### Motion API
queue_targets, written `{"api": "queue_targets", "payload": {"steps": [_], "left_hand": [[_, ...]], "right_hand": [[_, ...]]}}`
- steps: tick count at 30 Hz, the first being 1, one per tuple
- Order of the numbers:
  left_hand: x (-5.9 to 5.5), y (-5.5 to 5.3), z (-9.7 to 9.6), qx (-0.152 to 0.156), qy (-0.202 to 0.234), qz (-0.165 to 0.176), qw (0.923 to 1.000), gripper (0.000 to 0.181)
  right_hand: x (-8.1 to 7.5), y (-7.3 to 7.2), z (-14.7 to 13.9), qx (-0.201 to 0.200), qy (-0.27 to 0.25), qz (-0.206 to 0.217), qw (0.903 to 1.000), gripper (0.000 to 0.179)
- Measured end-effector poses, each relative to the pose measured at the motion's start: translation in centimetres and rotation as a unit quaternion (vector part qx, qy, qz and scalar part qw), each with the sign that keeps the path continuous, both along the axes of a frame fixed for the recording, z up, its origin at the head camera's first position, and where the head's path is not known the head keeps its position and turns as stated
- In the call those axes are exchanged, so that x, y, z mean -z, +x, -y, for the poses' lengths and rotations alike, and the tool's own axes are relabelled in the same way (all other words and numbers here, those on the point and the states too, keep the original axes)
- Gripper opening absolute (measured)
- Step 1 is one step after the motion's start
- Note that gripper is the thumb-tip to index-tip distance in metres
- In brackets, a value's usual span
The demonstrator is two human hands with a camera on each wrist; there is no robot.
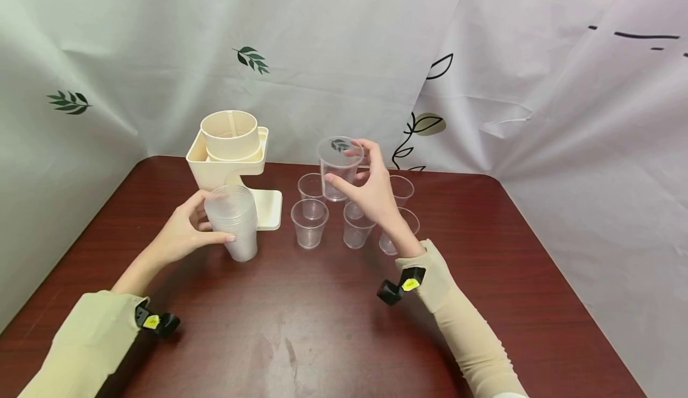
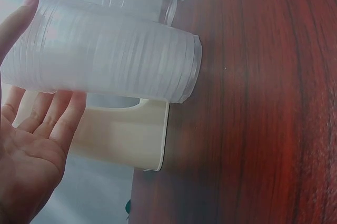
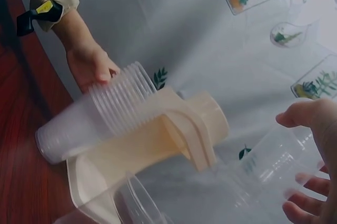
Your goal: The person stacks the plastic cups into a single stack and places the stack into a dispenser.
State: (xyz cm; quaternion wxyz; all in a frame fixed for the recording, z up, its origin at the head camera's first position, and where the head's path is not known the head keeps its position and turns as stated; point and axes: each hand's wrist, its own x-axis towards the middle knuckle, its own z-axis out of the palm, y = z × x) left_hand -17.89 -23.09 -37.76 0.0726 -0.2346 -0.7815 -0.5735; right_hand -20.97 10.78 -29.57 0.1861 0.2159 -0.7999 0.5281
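My left hand grips a tall stack of nested clear plastic cups, thumb on the near side and fingers behind. In the left wrist view the stack lies between the thumb and the other fingers. My right hand holds a single clear plastic cup by its sides, raised above other cups. Several clear cups stand upright below it, among them a front-left cup and a front-middle cup. My right hand and forearm partly cover the ones on the right.
Behind the stack stands a cream plastic stand with a round open cylinder on top and a flat base plate. A reddish-brown table carries everything. A pale curtain printed with leaves hangs behind.
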Motion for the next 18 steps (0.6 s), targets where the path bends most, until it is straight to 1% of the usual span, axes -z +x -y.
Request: {"api": "queue_targets", "payload": {"steps": [5,10,18], "left_hand": [[-0.1,0.1,0.0,0.001,0.000,0.001,1.0000,0.067],[0.0,0.1,0.0,0.001,0.002,0.002,1.0000,0.067],[0.1,0.0,0.1,0.002,0.005,0.004,1.0000,0.067]], "right_hand": [[-0.1,0.2,1.0,-0.026,-0.016,0.005,0.9995,0.069],[-0.2,0.3,1.8,-0.044,-0.019,0.003,0.9989,0.070],[-0.4,0.5,3.1,-0.066,-0.029,0.028,0.9970,0.069]]}}
